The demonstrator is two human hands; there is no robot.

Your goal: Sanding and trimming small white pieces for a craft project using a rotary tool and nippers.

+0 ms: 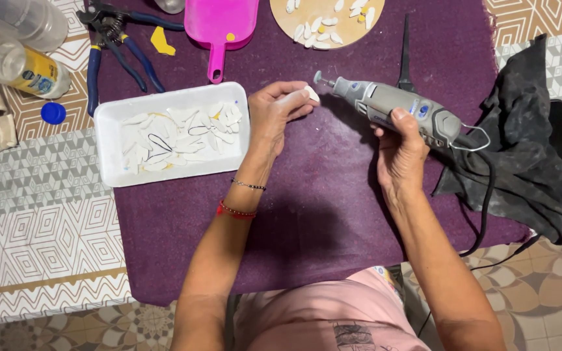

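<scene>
Centre frame, on purple mat (307,214): left hand (274,114) pinches small white piece (311,93) at fingertips, touching bit of grey rotary tool (391,107), which right hand (401,146) grips. Upper centre: round board (281,19) w/ shaped pieces, prob. finished. Left-centre: white tray (108,140) still full of uncut pieces, so judged early-mid.

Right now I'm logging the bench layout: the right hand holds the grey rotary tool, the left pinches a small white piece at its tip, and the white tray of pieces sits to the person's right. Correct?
One slip. The head view shows the white tray to the person's left, beside the left hand. The rest stands: the right hand holds the grey rotary tool, and the left pinches the small white piece near its tip.
</scene>
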